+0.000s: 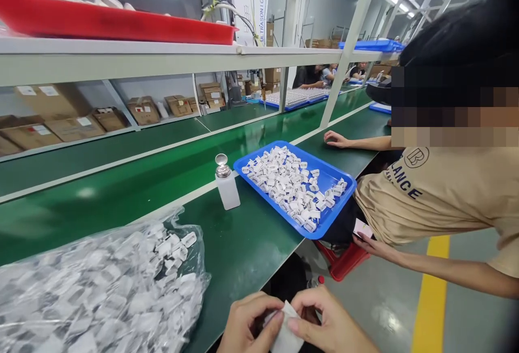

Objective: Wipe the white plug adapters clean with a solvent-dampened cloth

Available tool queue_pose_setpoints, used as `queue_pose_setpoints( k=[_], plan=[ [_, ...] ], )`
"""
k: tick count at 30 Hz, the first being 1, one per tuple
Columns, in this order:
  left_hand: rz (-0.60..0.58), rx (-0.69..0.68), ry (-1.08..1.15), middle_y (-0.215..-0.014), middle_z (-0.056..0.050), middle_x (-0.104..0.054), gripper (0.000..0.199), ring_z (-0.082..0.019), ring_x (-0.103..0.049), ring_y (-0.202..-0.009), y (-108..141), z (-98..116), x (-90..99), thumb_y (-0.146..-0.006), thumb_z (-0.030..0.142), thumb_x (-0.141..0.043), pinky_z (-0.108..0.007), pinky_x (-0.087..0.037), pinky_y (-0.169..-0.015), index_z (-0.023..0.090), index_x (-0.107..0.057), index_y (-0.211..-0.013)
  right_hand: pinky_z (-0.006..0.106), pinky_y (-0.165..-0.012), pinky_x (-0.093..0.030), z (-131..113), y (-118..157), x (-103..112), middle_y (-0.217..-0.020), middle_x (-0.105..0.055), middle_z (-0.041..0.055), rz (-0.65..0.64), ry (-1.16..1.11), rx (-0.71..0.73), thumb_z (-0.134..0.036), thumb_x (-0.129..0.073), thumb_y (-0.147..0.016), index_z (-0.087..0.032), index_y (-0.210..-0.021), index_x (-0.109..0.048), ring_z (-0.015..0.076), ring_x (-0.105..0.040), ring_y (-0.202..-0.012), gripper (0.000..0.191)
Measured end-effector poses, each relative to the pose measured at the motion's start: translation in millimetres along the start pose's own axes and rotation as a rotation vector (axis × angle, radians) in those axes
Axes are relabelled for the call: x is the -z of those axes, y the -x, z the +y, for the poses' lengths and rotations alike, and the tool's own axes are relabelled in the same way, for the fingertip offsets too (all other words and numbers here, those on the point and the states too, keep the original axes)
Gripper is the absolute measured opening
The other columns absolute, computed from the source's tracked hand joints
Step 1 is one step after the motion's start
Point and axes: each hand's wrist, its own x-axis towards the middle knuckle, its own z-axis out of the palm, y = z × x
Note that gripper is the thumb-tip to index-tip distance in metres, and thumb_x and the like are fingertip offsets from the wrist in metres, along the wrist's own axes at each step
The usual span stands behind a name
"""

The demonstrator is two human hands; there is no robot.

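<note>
At the bottom of the head view, my left hand pinches a white cloth between thumb and fingers. My right hand grips the same cloth from the other side, its thumb pressed on it. Whether a small part is wrapped inside the cloth cannot be made out. To the left lies a clear plastic bag full of small white plastic housings. Beyond my hands, a blue tray holds many similar white pieces, some heaped and some spread. A white pump bottle stands upright beside the tray.
A green conveyor belt runs past the bench. Above it, a shelf carries a red tray. At the right sits a co-worker in a beige shirt, one hand on the bench, the other holding a phone.
</note>
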Motion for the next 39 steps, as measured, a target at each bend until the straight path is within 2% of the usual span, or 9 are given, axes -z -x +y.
queue_pose_setpoints(
  k=[9, 13, 16, 19, 23, 27, 32, 37, 39],
  plan=[
    [-0.231, 0.042, -0.154, -0.083, -0.008, -0.076, 0.027, -0.019, -0.068, -0.073, -23.5, 2.3, 17.7, -0.094, 0.044, -0.062, -0.024, -0.047, -0.065, 0.026, -0.081, -0.097, 0.031, -0.083, -0.043, 5.9, -15.1, 2.4, -0.089, -0.070, 0.0019, -0.010, 0.020, -0.060, -0.058, -0.065, -0.090, -0.022, -0.088, -0.077, 0.0219, -0.059, -0.089, 0.038],
    [-0.117, 0.049, -0.127, -0.080, -0.006, -0.076, 0.025, -0.018, -0.068, -0.070, -25.4, -0.6, 20.9, -0.092, 0.044, -0.064, -0.022, -0.048, -0.062, 0.026, -0.081, -0.092, 0.032, -0.084, -0.042, -1.5, -23.1, -1.0, -0.088, -0.069, 0.0014, -0.034, 0.062, -0.069, -0.052, -0.069, -0.089, -0.021, -0.088, -0.077, 0.0219, -0.058, -0.090, 0.032],
    [-0.064, 0.057, -0.083, -0.079, -0.004, -0.075, 0.023, -0.017, -0.069, -0.070, -26.7, 0.6, 28.1, -0.091, 0.044, -0.066, -0.021, -0.049, -0.060, 0.026, -0.081, -0.092, 0.029, -0.077, -0.039, -13.7, -36.2, -3.2, -0.079, -0.066, -0.0008, -0.044, 0.095, 0.030, -0.044, -0.067, -0.092, -0.020, -0.080, -0.073, 0.0189, -0.056, -0.083, 0.027],
    [0.105, 0.115, -0.047, -0.090, -0.005, -0.078, 0.026, -0.020, -0.073, -0.081, -27.4, 0.5, 40.5, -0.089, 0.047, -0.068, -0.023, -0.055, -0.069, 0.025, -0.079, -0.096, 0.028, -0.074, -0.037, -27.0, -57.6, -4.2, -0.071, -0.058, -0.0033, -0.066, 0.099, 0.164, -0.031, -0.068, -0.092, -0.020, -0.070, -0.067, 0.0154, -0.054, -0.076, 0.025],
    [0.399, 0.229, -0.122, -0.111, -0.007, -0.078, 0.039, -0.025, -0.074, -0.101, -24.9, 0.5, 58.6, -0.087, 0.056, -0.066, -0.028, -0.060, -0.082, 0.024, -0.075, -0.108, 0.027, -0.083, -0.042, -38.8, -93.6, -8.5, -0.097, -0.064, -0.0006, -0.107, 0.020, 0.348, -0.026, -0.073, -0.087, -0.021, -0.074, -0.070, 0.0155, -0.059, -0.090, 0.014],
    [0.599, 0.232, -0.405, -0.123, -0.006, -0.072, 0.042, -0.027, -0.069, -0.108, -19.7, 6.0, 76.2, -0.087, 0.060, -0.061, -0.021, -0.056, -0.054, 0.028, -0.071, -0.113, 0.028, -0.090, -0.045, -38.8, -122.9, -19.8, -0.120, -0.060, 0.0040, -0.087, -0.066, 0.451, -0.028, -0.073, -0.085, -0.019, -0.073, -0.070, 0.0169, -0.061, -0.099, 0.015],
    [0.543, 0.172, -0.798, -0.129, -0.007, -0.066, 0.039, -0.029, -0.064, -0.116, -15.7, -5.6, 100.9, -0.093, 0.053, -0.050, -0.024, -0.055, -0.054, 0.030, -0.067, -0.120, 0.027, -0.080, -0.046, -29.3, -136.2, -30.8, -0.099, -0.067, 0.0021, -0.068, -0.071, 0.442, -0.020, -0.066, -0.090, -0.020, -0.077, -0.070, 0.0159, -0.064, -0.090, 0.014],
    [0.445, 0.013, -1.082, -0.128, -0.020, -0.066, 0.048, -0.038, -0.061, -0.120, -20.7, -44.4, 114.3, -0.097, 0.044, -0.036, -0.051, -0.055, -0.092, 0.015, -0.065, -0.122, 0.026, -0.068, -0.041, -23.7, -135.9, -31.9, -0.093, -0.067, 0.0009, -0.033, -0.033, 0.398, -0.018, -0.065, -0.090, -0.020, -0.073, -0.068, 0.0152, -0.064, -0.083, 0.018],
    [0.362, 0.003, -1.125, -0.121, -0.021, -0.070, 0.047, -0.037, -0.066, -0.114, -23.6, -57.9, 117.3, -0.097, 0.037, -0.033, -0.053, -0.053, -0.097, 0.012, -0.067, -0.118, 0.026, -0.068, -0.041, -23.4, -136.2, -31.3, -0.092, -0.067, 0.0006, -0.027, -0.027, 0.394, -0.019, -0.065, -0.090, -0.020, -0.072, -0.067, 0.0150, -0.064, -0.083, 0.019]
  ],
)
